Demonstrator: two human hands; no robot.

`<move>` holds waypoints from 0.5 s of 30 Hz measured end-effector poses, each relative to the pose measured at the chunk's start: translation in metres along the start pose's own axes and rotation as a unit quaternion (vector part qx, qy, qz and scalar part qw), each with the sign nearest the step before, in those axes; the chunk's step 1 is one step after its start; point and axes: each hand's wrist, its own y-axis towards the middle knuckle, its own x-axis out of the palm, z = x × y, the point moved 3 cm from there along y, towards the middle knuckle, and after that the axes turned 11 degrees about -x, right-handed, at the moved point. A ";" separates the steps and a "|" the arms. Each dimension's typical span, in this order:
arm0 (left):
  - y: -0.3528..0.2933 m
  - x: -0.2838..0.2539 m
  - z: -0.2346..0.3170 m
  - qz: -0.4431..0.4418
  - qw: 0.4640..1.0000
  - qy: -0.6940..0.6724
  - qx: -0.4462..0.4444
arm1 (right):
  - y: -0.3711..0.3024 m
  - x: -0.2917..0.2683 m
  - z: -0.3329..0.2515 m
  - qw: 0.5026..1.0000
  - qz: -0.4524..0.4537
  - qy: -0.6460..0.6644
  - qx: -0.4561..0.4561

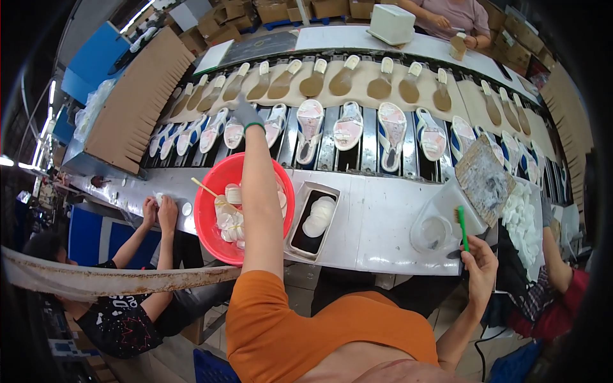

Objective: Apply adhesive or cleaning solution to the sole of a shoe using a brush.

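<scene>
In the head view, the left hand (pixel 246 115), in a grey glove with a green cuff, reaches over the line of shoes. It is blurred and small, so I cannot tell whether its fingers are wide or narrow, or whether they hold anything. Nearest to it are the white-and-blue shoes (pixel 310 131), lying bottom up on the metal rack, and the back row of brown soles (pixel 345 76) on a beige sheet.

The right hand (pixel 480 265) is bare, its fingers closed round a green brush (pixel 463 230), upright with bristles uppermost beside a clear cup (pixel 434 234). The fingers hide the handle's lower end.

The left forearm covers part of a red basin (pixel 206 223), so only some of the pale pads (pixel 230 220) inside show. Just right of it, a narrow tray (pixel 297 233) holds white discs (pixel 319 216). A stained board (pixel 486 179) leans over the cup's white stand and hides part of it.

The dark rim cuts off both ends of the rack. A rusty bar (pixel 128 281) crosses a co-worker at left, whose black shirt (pixel 115 325) bears pale lettering, bent and partly hidden. At the top edge another person is cut off; at right a red sleeve (pixel 568 303) shows.
</scene>
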 end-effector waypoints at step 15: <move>-0.120 0.002 -0.078 0.073 0.743 0.661 0.079 | -0.022 0.037 0.017 0.894 -0.117 -0.419 -0.110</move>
